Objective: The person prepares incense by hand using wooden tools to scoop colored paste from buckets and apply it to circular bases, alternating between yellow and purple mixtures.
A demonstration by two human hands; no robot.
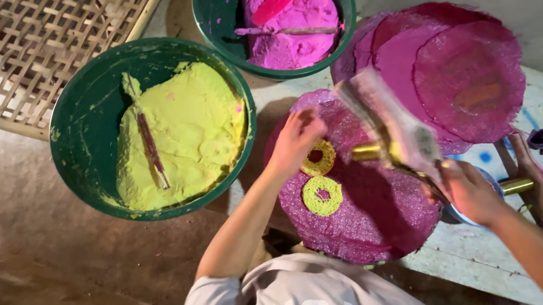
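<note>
A round magenta disc lies in front of me with two yellow-green rings on it, an upper ring and a lower ring. My left hand reaches over the disc with its fingers curled down at the edge of the upper ring; whether it pinches the ring is hidden. My right hand grips a blurred, pale squeeze tool. Its brass tip points at the upper ring.
A green tub of yellow-green paste with a stick in it stands at the left. A second green tub behind holds pink paste. Stacked magenta discs lie at the right, a woven bamboo mat at the far left.
</note>
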